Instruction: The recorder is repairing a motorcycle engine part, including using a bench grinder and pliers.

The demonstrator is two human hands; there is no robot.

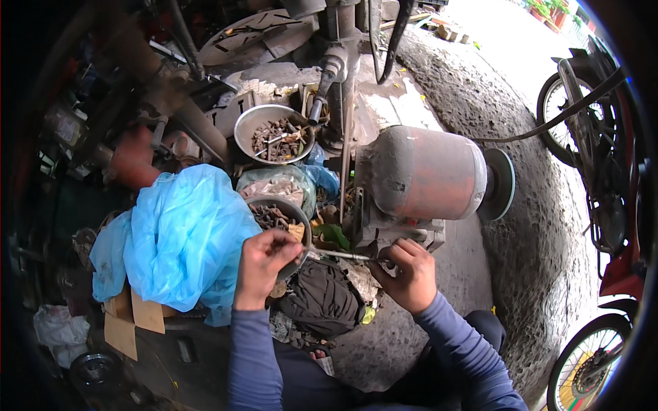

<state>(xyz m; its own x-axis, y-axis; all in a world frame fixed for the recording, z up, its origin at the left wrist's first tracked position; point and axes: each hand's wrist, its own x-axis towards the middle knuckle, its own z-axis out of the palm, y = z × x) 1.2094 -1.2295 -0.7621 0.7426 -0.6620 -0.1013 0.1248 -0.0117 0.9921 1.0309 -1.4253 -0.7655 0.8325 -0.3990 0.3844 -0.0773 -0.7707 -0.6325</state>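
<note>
A thin metal rod runs level between my two hands, in front of the bench grinder. Its left end meets the pinched fingers of my left hand. Around its right end, my right hand is closed, the tip partly hidden by the fingers. The bench grinder has a worn grey and reddish housing and stands just beyond my right hand. One grinding wheel shows edge-on at its left, above the rod. Another wheel is on its right side. Whether either wheel spins, I cannot tell.
A bowl of small metal parts stands behind; a second bowl sits beside my left hand. Blue plastic sheeting bulges at left over cardboard. Dark cloth lies below the rod. Motorcycles stand at right.
</note>
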